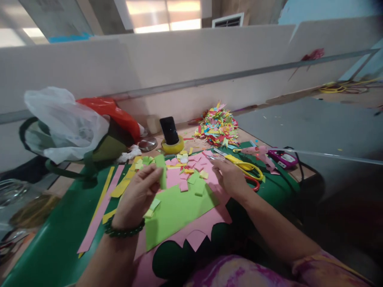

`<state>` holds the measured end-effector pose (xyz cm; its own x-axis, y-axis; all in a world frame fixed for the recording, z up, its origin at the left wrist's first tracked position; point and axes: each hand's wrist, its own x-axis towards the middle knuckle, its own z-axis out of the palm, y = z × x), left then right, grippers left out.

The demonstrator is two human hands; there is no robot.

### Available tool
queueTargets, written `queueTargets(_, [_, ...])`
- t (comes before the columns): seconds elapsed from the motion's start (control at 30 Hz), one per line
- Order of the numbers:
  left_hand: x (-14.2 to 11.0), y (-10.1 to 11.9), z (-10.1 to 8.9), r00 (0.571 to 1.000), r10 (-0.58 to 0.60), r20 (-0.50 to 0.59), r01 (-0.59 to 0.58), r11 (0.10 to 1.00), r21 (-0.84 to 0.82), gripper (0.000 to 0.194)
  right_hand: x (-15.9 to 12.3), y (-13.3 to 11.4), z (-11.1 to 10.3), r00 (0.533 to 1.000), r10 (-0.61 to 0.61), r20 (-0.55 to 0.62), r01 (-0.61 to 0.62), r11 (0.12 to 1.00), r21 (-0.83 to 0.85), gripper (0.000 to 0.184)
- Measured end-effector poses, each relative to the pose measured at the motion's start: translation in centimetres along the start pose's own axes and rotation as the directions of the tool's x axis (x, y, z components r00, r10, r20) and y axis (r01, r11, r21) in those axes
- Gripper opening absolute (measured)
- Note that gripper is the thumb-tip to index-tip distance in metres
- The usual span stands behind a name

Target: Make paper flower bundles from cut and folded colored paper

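Note:
My left hand (140, 187), with a dark green bead bracelet at its wrist, pinches a green paper strip (160, 169) upright between thumb and fingers. My right hand (229, 175) is curled, its fingers mostly hidden from me. A thin metal tip shows beside those fingers; I cannot tell whether it is held. Yellow-handled scissors (248, 166) and a red scissor handle (254, 183) lie just beyond the right hand. Between both hands are a large green paper sheet (179, 211), pink paper (206, 223) with a scalloped edge, and several small folded paper pieces (199, 187).
A phone (169, 130) leans in a yellow tape roll (173, 146). Behind is a heap of colourful paper cuttings (220, 125). A pink glue gun (259, 153) and purple box (283, 158) lie right. Left are long paper strips (103, 211) and a bag with white plastic (68, 123).

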<state>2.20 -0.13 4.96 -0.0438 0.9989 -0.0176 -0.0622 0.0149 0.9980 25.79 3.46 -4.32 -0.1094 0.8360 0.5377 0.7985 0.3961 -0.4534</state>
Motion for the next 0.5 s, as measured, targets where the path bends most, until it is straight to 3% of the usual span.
queueTargets(0.03, [-0.2, 0.2, -0.4, 0.997, 0.003, -0.074, -0.004, 1.000, -0.016, 0.036, -0.1, 0.5, -0.9, 0.999, 0.022, -0.025, -0.024, 0.998, -0.062, 0.034])
queueTargets(0.1, [-0.6, 0.1, -0.8, 0.998, 0.001, -0.069, 0.004, 0.997, 0.079, 0.033, -0.5, 1.7, -3.1, 0.997, 0.062, -0.048, -0.068, 0.988, -0.136, 0.035])
queueTargets(0.2, [-1.3, -1.4, -0.5, 0.989, -0.057, 0.134, 0.011, 0.947, 0.322, 0.033, -1.3, 4.0, -6.6, 0.972, 0.230, -0.037, -0.231, 0.929, -0.290, 0.034])
queueTargets(0.3, [-1.4, -3.3, 0.3, 0.949, -0.172, 0.263, 0.047, 0.905, 0.423, 0.036, -1.5, 6.8, -9.1, 0.885, 0.460, -0.068, -0.430, 0.755, -0.495, 0.047])
queueTargets(0.4, [-0.8, -4.8, 0.5, 0.908, -0.268, 0.323, 0.096, 0.882, 0.462, 0.039, -0.7, 9.1, -9.7, 0.797, 0.601, -0.055, -0.529, 0.650, -0.545, 0.058])
queueTargets(0.5, [-0.3, -5.5, 0.3, 0.871, -0.332, 0.362, 0.091, 0.834, 0.545, 0.037, 0.7, 10.2, -9.1, 0.756, 0.651, 0.068, -0.560, 0.696, -0.448, 0.056])
